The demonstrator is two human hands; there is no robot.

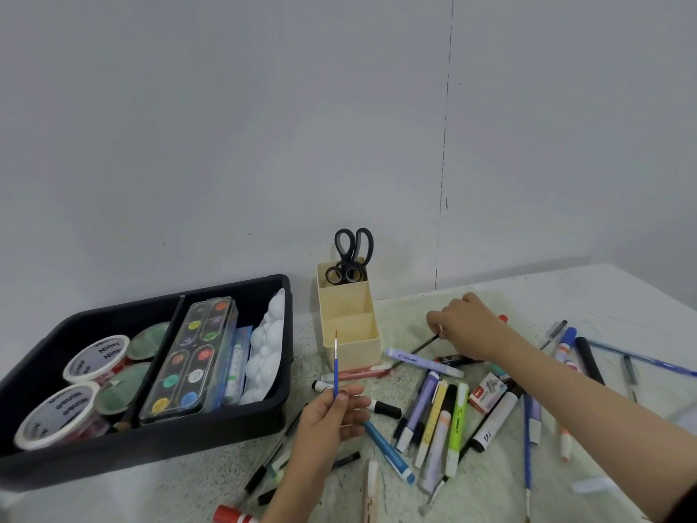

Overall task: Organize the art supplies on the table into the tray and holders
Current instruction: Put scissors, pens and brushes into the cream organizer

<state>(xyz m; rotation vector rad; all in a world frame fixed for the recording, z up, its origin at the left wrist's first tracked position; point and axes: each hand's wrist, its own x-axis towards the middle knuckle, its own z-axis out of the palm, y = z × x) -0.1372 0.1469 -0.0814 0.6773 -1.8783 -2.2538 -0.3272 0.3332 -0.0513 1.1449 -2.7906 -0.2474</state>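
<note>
From the head view, the left hand (328, 417) is just in front of the holder (349, 326) and pinches a thin blue brush (335, 366) low on its handle, between thumb and fingertips. The brush stands upright with its tip level with the holder's front wall. The right hand (465, 328) is to the right of the holder, knuckles up. Its fingers are curled down onto the end of a dark stick (424, 346) that lies on the bench (565, 288), and it looks to be pinching the stick, though the fingertips are hidden.

The holder has three compartments. Scissors (352, 254) fill the rear one, and the two nearer ones look free. The tray (158, 447), left of the holder, already carries paints and tubs. A heap of pens (433, 420) is spread in front of the holder and to its right.

I'd say the step in hand is gathering the slim brushes for the holder. To do it well, lift the blue brush clear of the front wall, then lower it handle first into a free compartment so the bristles stay up. The holder is light and narrow, so a sideways knock could tip it. The right hand should draw the stick straight up rather than drag it, or it may roll the pale purple pen (422, 362) beside it.
</note>
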